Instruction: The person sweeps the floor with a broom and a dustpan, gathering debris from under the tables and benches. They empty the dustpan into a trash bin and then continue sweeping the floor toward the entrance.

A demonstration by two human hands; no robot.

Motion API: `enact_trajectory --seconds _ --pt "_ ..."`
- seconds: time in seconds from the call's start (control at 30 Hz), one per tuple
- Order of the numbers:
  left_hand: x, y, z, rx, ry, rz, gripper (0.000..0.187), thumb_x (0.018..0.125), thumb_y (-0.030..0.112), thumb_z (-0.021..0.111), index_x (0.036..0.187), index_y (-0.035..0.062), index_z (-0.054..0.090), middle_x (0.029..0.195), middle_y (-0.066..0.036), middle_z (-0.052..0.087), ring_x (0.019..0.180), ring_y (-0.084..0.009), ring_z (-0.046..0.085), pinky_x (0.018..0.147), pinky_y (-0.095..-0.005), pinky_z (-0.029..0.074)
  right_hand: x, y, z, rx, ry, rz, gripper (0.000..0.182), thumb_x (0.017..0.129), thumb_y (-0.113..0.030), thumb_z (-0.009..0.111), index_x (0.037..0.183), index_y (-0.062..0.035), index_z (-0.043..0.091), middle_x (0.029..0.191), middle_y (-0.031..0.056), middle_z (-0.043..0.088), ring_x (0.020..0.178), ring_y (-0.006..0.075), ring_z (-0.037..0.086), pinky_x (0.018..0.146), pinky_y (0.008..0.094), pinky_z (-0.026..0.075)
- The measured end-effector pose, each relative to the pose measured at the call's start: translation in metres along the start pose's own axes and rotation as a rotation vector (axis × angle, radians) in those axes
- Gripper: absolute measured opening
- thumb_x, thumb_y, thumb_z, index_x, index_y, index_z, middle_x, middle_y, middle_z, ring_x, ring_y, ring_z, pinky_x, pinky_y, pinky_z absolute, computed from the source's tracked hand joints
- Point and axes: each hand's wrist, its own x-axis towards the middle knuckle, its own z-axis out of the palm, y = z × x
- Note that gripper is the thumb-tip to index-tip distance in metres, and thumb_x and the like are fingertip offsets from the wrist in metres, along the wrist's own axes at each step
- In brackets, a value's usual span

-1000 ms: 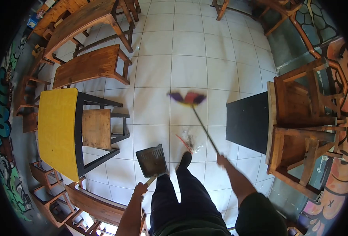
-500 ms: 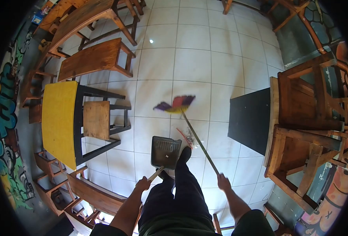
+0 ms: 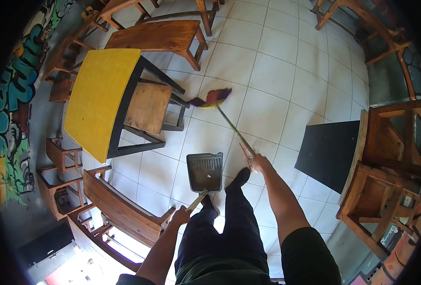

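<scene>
My right hand (image 3: 261, 163) is closed round the long green handle of a broom (image 3: 229, 122). The broom's purple, red and yellow bristle head (image 3: 214, 98) lies out ahead on the tiles, close to a leg of the black-framed stool. In my left hand (image 3: 180, 216) is the pale handle of a dark dustpan (image 3: 205, 172), which rests on the floor in front of my feet. A small white scrap (image 3: 209, 175) lies in the pan. Right of the pan, a little litter with a thin red strip (image 3: 244, 154) is partly hidden behind the broom handle and my right hand.
A yellow-topped table (image 3: 101, 99) and wooden stool (image 3: 146, 107) stand at left, with a wooden bench (image 3: 160, 35) beyond. Another bench (image 3: 120, 204) is near my left arm. A black panel (image 3: 327, 152) and stacked wooden furniture (image 3: 391, 137) line the right side. White tiles (image 3: 267, 71) cover the floor.
My right hand has moved forward and up along with the broom, its head now farther out near the stool. The view has turned, and the dustpan stays in front of my feet.
</scene>
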Motion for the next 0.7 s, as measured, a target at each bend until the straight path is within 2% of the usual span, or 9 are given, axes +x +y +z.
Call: enact_trajectory --seconds 0.13,0.23,0.33,0.37,0.4,0.53,0.6,0.63,0.7 --pt "-0.001 -0.034 0.004 0.021 0.022 -0.004 0.052 0.081 0.045 0.042 0.097 -0.004 0.043 0.094 -0.028 0.053 0.088 -0.0418 0.052 0.075 -0.0459 0.042 -0.067 0.105 0.098 -0.267 -0.046 0.05 0.032 0.086 -0.025 0.034 0.111 -0.0073 0.044 0.103 0.0174 0.052 0.092 0.0332 0.055 0.076 0.0419 0.045" --pt "-0.003 -0.065 0.002 0.013 -0.031 0.017 0.053 0.081 0.045 0.041 0.099 -0.0045 0.042 0.096 -0.026 0.054 0.092 -0.0399 0.052 0.077 -0.0447 0.042 -0.143 0.203 0.166 -0.324 -0.047 0.232 0.039 0.088 -0.04 0.025 0.099 -0.0069 0.042 0.092 0.0192 0.057 0.086 0.0353 0.056 0.075 0.0448 0.044" --pt "-0.001 -0.101 0.011 0.016 -0.051 0.016 0.052 0.082 0.044 0.041 0.101 -0.0042 0.042 0.098 -0.025 0.054 0.093 -0.0384 0.052 0.079 -0.0445 0.041 -0.234 0.177 0.147 -0.308 -0.026 0.327 0.031 0.087 -0.031 0.029 0.098 -0.0044 0.04 0.093 0.0207 0.055 0.081 0.0356 0.056 0.065 0.0432 0.047" --pt "-0.003 -0.112 0.016 0.016 -0.036 0.008 0.052 0.082 0.044 0.04 0.102 -0.0038 0.041 0.098 -0.024 0.054 0.094 -0.0379 0.052 0.08 -0.0444 0.041 -0.24 0.211 0.171 -0.495 0.12 -0.073 0.029 0.087 -0.032 0.031 0.089 -0.0052 0.042 0.08 0.0218 0.057 0.074 0.0382 0.056 0.059 0.0456 0.047" --pt "-0.006 -0.123 0.02 0.016 -0.023 -0.003 0.053 0.082 0.045 0.04 0.103 -0.0035 0.041 0.099 -0.024 0.054 0.095 -0.0375 0.052 0.08 -0.0444 0.041 -0.257 0.179 0.16 -0.251 0.154 0.152 0.027 0.087 -0.031 0.034 0.085 -0.006 0.043 0.07 0.0212 0.057 0.065 0.0401 0.055 0.054 0.0482 0.045" --pt "-0.023 -0.155 0.036 -0.022 0.0 -0.037 0.053 0.081 0.045 0.041 0.105 -0.0025 0.041 0.098 -0.023 0.055 0.094 -0.0361 0.052 0.081 -0.0438 0.041 -0.259 0.134 0.177 -0.167 0.203 0.07 0.023 0.087 -0.03 0.036 0.084 -0.0081 0.043 0.063 0.0215 0.055 0.06 0.0411 0.054 0.052 0.0505 0.043" --pt "-0.024 -0.169 0.047 -0.04 0.006 -0.042 0.051 0.081 0.043 0.042 0.104 -0.0014 0.042 0.098 -0.022 0.055 0.093 -0.0346 0.053 0.08 -0.0432 0.042 -0.241 0.108 0.188 -0.27 0.2 -0.164 0.021 0.087 -0.027 0.036 0.084 -0.0078 0.043 0.068 0.0217 0.055 0.064 0.0421 0.053 0.056 0.0505 0.043" --pt "-0.026 -0.174 0.051 -0.075 0.01 -0.051 0.051 0.081 0.043 0.042 0.104 -0.0014 0.042 0.098 -0.022 0.055 0.093 -0.0346 0.053 0.08 -0.0432 0.042 -0.236 0.078 0.188 -0.176 0.172 -0.052 0.022 0.087 -0.027 0.036 0.084 -0.0064 0.045 0.073 0.0217 0.055 0.066 0.042 0.053 0.057 0.0499 0.043" --pt "-0.031 -0.183 0.059 -0.12 0.008 -0.075 0.048 0.08 0.041 0.043 0.103 -0.001 0.043 0.098 -0.022 0.055 0.093 -0.0345 0.054 0.079 -0.0424 0.042 -0.214 0.05 0.198 -0.154 0.115 -0.186 0.027 0.087 -0.027 0.035 0.084 -0.0036 0.047 0.075 0.0225 0.055 0.07 0.0421 0.053 0.059 0.0499 0.043"
